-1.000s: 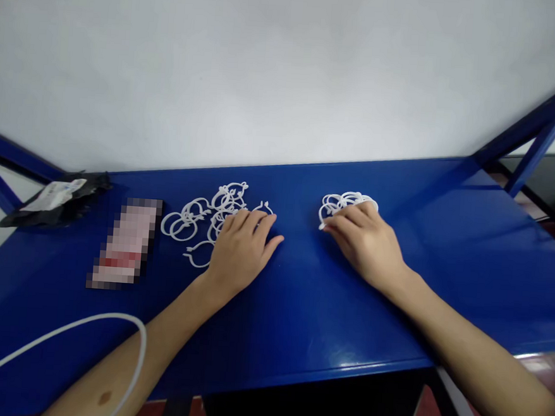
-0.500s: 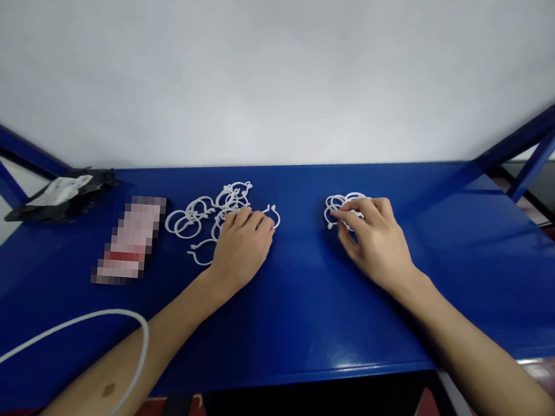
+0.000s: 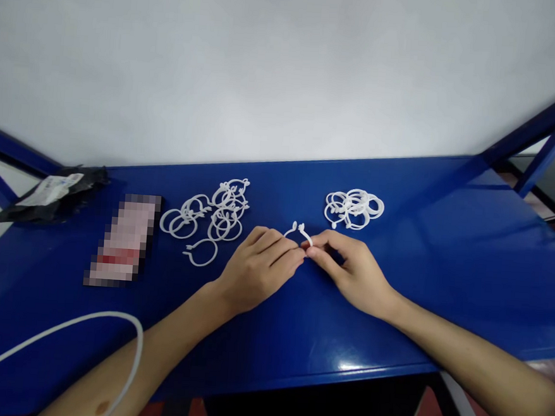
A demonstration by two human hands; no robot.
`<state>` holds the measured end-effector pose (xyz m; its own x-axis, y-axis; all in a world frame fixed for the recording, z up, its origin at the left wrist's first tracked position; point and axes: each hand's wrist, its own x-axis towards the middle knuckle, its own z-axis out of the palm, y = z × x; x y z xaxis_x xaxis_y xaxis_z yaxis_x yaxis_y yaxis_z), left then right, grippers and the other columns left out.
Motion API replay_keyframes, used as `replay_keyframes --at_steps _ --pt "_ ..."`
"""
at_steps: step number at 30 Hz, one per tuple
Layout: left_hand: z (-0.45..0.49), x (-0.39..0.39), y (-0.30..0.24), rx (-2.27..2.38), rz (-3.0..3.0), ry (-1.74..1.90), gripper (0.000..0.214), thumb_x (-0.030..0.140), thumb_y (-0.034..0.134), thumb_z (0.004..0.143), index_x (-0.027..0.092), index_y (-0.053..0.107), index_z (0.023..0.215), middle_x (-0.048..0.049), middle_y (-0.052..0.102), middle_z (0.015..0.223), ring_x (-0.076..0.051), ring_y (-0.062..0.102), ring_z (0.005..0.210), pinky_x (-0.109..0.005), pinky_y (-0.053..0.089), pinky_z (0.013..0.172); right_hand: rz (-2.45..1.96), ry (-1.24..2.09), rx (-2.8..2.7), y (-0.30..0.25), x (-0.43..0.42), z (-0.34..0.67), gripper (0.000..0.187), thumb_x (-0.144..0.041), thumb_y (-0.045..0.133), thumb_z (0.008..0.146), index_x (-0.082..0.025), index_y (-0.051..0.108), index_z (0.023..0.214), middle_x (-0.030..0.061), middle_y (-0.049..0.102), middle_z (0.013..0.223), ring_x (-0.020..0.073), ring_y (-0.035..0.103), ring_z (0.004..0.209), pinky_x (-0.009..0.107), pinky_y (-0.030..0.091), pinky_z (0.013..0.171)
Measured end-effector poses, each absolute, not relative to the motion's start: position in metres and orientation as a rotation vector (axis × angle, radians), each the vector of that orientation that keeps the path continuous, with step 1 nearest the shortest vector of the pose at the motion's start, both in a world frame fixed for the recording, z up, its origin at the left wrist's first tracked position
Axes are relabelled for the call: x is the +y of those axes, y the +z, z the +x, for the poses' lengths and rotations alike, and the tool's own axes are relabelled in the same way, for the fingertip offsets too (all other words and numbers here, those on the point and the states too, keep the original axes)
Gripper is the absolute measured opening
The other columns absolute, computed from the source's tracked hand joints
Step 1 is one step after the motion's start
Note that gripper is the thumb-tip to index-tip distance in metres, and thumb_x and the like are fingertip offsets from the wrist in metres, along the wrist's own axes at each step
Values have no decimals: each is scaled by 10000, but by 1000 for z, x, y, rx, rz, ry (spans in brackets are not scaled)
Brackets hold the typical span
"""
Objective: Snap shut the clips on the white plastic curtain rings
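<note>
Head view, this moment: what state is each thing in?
Held ring: open, ends apart.
Right hand: pinching that ring.
Left hand: fingers curled at it, grip hidden.
Lone ring: open, lying on the table.
Left pile of rings: overlapping, spread loosely.
Right pile of rings: heaped, overlapping.
Black packet: crumpled.
White cable: bent in a curve.
Pixelated item: state unreadable.

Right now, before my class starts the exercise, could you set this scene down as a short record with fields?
Left hand: the left hand is at the ring's near side, fingertips hidden
Right hand: the right hand pinches the ring between thumb and fingers
Held: a white ring, its knobbed ends toward the wall
Left group: loose white rings, many overlapping
Right group: a tighter ring cluster
Surface: blue table
Far left: black package, white label
Beside package: pixelated item, unreadable
</note>
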<state>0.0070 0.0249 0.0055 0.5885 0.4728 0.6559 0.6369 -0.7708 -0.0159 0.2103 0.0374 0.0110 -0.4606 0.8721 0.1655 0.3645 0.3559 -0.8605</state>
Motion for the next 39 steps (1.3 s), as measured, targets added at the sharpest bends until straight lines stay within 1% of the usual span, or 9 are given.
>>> replay_keyframes --at_steps 3,7,9,12,15,19,24,33,39 --pt "5 25 5 -917 -2599 -1006 79 119 608 899 176 592 951 -19 692 898 -163 594 796 -325 489 739 -1049 981 -1983 12 38 212 168 -334 551 977 -198 650 985 20 687 901 132 623 790 271 497 725" --pt "2 26 6 -1116 -2515 -1251 156 129 628 882 174 574 1021 -49 654 954 -169 623 871 -325 539 782 -964 822 -2067 15 40 213 161 -302 542 979 -184 652 971 29 660 872 128 596 762 273 490 706" --pt "0 27 5 -1282 -2454 -1339 173 166 625 895 176 571 1059 -57 644 981 -170 633 900 -321 553 793 -945 782 -2099 16 41 214 167 -298 533 982 -179 650 968 37 658 871 131 592 760 282 493 713" --pt "-2 31 4 -1410 -2543 -1315 138 198 581 939 181 593 1075 -44 670 994 -147 647 876 -296 556 786 -938 774 -2145 15 42 214 157 -286 539 976 -175 649 960 44 655 873 138 594 769 296 503 727" --pt "-2 33 3 -1365 -2678 -1271 110 188 535 972 178 608 1053 -27 690 953 -121 649 824 -265 550 770 -930 783 -2170 12 40 214 144 -273 549 971 -178 649 1011 50 668 914 144 608 795 303 518 744" --pt "-1 32 2 -1280 -2705 -1265 75 181 560 964 172 617 1011 -17 689 898 -118 650 822 -254 543 761 -899 793 -2138 11 38 214 163 -244 536 984 -186 635 1100 48 705 1006 138 654 860 293 534 796" --pt "3 27 0 -1170 -2711 -1233 60 181 555 965 169 609 991 -20 696 880 -126 643 802 -274 541 759 -839 769 -2136 10 39 215 139 -291 574 973 -188 666 988 29 715 896 136 663 812 277 532 743" --pt "15 12 8 -1011 -2559 -1234 138 28 559 901 165 565 878 1 635 702 -135 579 655 -279 499 626 -743 741 -2216 19 30 216 169 -238 508 999 -174 634 908 35 686 825 136 605 738 282 498 701" --pt "14 12 10 -925 -2560 -1139 117 32 586 887 147 567 898 -11 636 706 -144 580 669 -294 493 638 -711 637 -2302 20 30 215 219 -262 492 1010 -164 622 863 31 668 791 130 580 706 269 478 672"
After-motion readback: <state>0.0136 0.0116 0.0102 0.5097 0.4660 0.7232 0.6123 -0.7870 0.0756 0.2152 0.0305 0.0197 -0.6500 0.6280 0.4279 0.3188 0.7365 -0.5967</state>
